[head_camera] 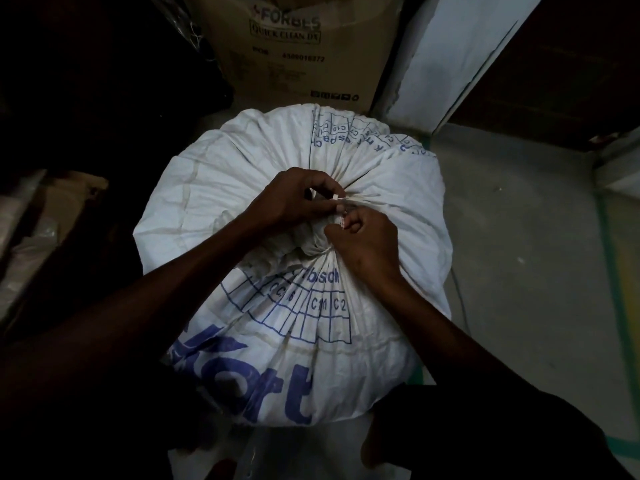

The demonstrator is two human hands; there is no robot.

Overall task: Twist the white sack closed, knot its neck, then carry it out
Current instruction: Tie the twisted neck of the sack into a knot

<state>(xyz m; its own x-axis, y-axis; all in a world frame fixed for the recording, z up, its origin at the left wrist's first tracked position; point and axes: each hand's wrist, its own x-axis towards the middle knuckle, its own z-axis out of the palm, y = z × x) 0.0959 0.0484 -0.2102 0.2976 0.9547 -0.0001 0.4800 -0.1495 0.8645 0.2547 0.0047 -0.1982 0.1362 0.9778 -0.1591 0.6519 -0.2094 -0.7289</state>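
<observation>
The white sack [291, 271] stands on the floor [519, 244], a cardboard box [294, 46] against its far edge, open floor along its right edge. We pinch its gathered neck [322, 233] with our left hand [294, 199] and our right hand [370, 244], fingers curled tight on the cloth.

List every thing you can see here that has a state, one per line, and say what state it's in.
white sack: full, upright on the floor, top gathered into tight pleats.
sack neck: bunched and twisted at the centre.
white tie strip: lying across the neck, one end pinched.
left hand: pinching the tie strip.
right hand: fingers curled round the neck.
cardboard box: upright behind the sack, top out of frame.
</observation>
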